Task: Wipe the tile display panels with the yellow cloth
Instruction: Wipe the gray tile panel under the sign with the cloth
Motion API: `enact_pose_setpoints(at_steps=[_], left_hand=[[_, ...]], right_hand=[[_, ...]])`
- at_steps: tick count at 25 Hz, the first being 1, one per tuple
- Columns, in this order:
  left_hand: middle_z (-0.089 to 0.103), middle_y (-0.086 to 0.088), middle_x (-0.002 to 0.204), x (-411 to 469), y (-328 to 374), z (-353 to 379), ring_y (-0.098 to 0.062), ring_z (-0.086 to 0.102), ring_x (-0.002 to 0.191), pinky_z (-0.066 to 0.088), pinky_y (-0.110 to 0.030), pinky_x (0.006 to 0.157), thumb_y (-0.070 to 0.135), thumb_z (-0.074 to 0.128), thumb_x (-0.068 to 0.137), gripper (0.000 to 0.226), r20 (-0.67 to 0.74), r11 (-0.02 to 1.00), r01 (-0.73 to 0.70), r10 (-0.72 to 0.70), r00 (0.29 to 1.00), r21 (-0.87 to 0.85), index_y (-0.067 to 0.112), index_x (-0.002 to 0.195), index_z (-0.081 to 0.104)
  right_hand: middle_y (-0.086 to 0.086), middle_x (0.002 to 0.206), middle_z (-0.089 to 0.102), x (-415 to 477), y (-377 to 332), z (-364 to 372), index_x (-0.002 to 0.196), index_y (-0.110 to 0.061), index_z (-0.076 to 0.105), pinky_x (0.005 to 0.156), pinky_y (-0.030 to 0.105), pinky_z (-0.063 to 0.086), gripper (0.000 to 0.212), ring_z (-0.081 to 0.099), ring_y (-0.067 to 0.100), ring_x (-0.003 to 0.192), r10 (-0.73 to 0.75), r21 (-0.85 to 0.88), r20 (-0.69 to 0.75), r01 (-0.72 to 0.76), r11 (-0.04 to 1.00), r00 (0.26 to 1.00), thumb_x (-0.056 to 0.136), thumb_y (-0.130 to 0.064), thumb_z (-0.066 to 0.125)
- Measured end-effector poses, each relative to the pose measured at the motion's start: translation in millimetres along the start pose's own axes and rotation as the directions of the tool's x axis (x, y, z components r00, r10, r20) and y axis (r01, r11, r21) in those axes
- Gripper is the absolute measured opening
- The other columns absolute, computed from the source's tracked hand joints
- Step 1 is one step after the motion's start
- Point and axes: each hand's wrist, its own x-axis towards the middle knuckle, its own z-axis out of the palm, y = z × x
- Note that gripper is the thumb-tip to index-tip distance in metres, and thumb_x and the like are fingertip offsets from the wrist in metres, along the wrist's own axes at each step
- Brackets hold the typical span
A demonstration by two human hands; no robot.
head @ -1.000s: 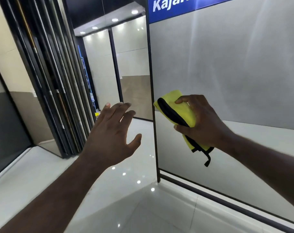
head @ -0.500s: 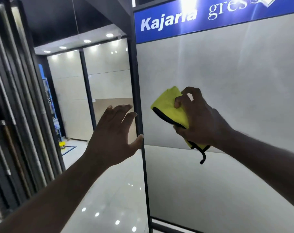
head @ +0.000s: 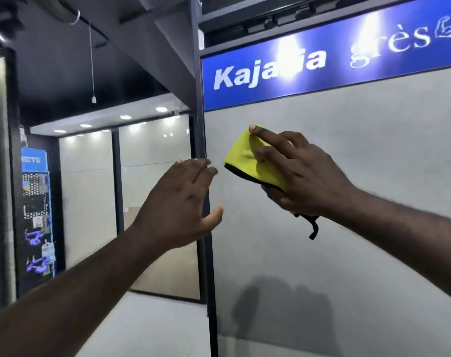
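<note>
A large grey tile display panel [head: 348,155] fills the right half of the view, under a blue sign [head: 322,65]. My right hand [head: 304,179] holds the folded yellow cloth [head: 247,161] with black trim against the panel's upper left part, thumb under it and fingers spread over it. A black strap hangs below the hand. My left hand [head: 180,204] is raised with its fingers straight, in front of the panel's black left frame edge [head: 206,253], holding nothing.
Behind the frame edge to the left stand more pale tile panels [head: 90,197] under ceiling spotlights. A dark rack with blue items [head: 36,217] is at the far left. A glossy white floor [head: 152,328] lies below.
The view has tilted upward, so the blue sign shows in full. My right hand moved the cloth higher on the panel and its fingers spread over it. My left hand rose toward the frame edge.
</note>
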Motion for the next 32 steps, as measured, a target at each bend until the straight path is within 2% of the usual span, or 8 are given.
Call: enact_pose_setpoints(at_steps=[6, 11, 14, 16, 20, 25, 29, 32], left_hand=[[0.051, -0.005, 0.16, 74.7, -89.5, 90.0, -0.025, 0.047, 0.146, 0.04, -0.038, 0.119, 0.057, 0.059, 0.093, 0.076, -0.048, 0.989, 0.126, -0.13, 0.99, -0.075, 0.014, 0.155, 0.053], [0.046, 0.003, 0.162, 127.3, -145.8, 164.5, -0.019, 0.043, 0.144, 0.042, -0.035, 0.11, 0.051, 0.068, 0.098, 0.071, -0.098, 0.899, 0.255, -0.307, 0.947, -0.355, 0.021, 0.158, 0.044], [0.042, 0.002, 0.163, 155.8, -173.5, 212.4, -0.019, 0.041, 0.147, 0.04, -0.035, 0.112, 0.048, 0.067, 0.101, 0.072, -0.092, 0.816, 0.253, -0.348, 0.933, -0.52, 0.021, 0.161, 0.039], [0.042, -0.001, 0.164, 173.5, -186.3, 237.6, -0.023, 0.041, 0.148, 0.041, -0.041, 0.115, 0.047, 0.064, 0.104, 0.069, -0.101, 0.75, 0.244, -0.382, 0.919, -0.615, 0.02, 0.162, 0.038], [0.045, -0.007, 0.163, 204.4, -202.1, 282.3, -0.029, 0.044, 0.148, 0.039, -0.043, 0.119, 0.043, 0.055, 0.109, 0.06, -0.096, 0.577, 0.214, -0.46, 0.883, -0.788, 0.019, 0.161, 0.039], [0.044, -0.008, 0.168, 221.7, -194.1, 304.5, -0.025, 0.042, 0.153, 0.031, -0.026, 0.115, 0.037, 0.042, 0.117, 0.054, -0.029, 0.368, 0.2, -0.533, 0.846, -0.908, 0.019, 0.167, 0.035], [0.041, -0.003, 0.172, 229.4, -184.0, 313.2, -0.021, 0.037, 0.157, 0.021, -0.01, 0.099, 0.036, 0.035, 0.119, 0.053, 0.005, 0.301, 0.204, -0.55, 0.835, -0.932, 0.023, 0.17, 0.03], [0.038, -0.001, 0.173, 230.8, -174.5, 319.6, -0.023, 0.032, 0.158, 0.023, -0.015, 0.106, 0.04, 0.031, 0.119, 0.056, 0.019, 0.276, 0.222, -0.586, 0.81, -0.935, 0.024, 0.172, 0.025]], right_hand=[[-0.003, 0.175, 0.024, 111.2, 52.3, 119.6, 0.15, -0.035, 0.047, 0.077, 0.046, 0.057, 0.059, 0.048, 0.041, 0.13, -0.117, -0.21, -0.021, 0.11, 0.972, 0.993, 0.094, -0.037, 0.065], [-0.004, 0.177, 0.019, 182.9, 66.9, 189.5, 0.156, -0.031, 0.043, 0.099, 0.048, 0.048, 0.062, 0.037, 0.036, 0.15, 0.008, -0.284, -0.047, -0.021, 0.958, 0.999, 0.098, -0.038, 0.062], [-0.007, 0.178, 0.012, 219.9, 60.9, 236.4, 0.162, -0.028, 0.037, 0.12, 0.048, 0.03, 0.062, 0.018, 0.022, 0.163, 0.128, -0.325, -0.019, -0.127, 0.937, 0.992, 0.104, -0.047, 0.049], [-0.01, 0.178, 0.005, 232.5, 50.5, 264.1, 0.167, -0.028, 0.028, 0.131, 0.047, 0.01, 0.07, 0.003, 0.014, 0.165, 0.187, -0.339, 0.053, -0.159, 0.927, 0.981, 0.106, -0.062, 0.028], [-0.016, 0.177, -0.004, 234.1, 48.9, 291.1, 0.171, -0.033, 0.008, 0.131, 0.046, -0.01, 0.07, -0.012, 0.007, 0.162, 0.253, -0.295, 0.089, -0.217, 0.931, 0.963, 0.105, -0.057, 0.003], [0.01, 0.167, 0.042, 265.0, 60.6, 293.5, 0.156, -0.008, 0.05, 0.133, 0.049, 0.012, 0.064, 0.026, 0.027, 0.161, 0.115, -0.346, -0.08, -0.135, 0.928, 0.99, 0.095, -0.023, 0.037], [0.012, 0.169, 0.037, 266.4, 66.4, 307.2, 0.159, -0.005, 0.045, 0.132, 0.045, 0.02, 0.063, 0.026, 0.027, 0.161, 0.057, -0.272, -0.112, -0.086, 0.959, 0.992, 0.101, -0.028, 0.032], [0.005, 0.174, 0.027, 264.8, 73.9, 301.6, 0.165, -0.01, 0.035, 0.133, 0.043, 0.013, 0.064, 0.017, 0.022, 0.163, 0.004, -0.284, -0.075, -0.025, 0.959, 0.997, 0.106, -0.034, 0.03]])
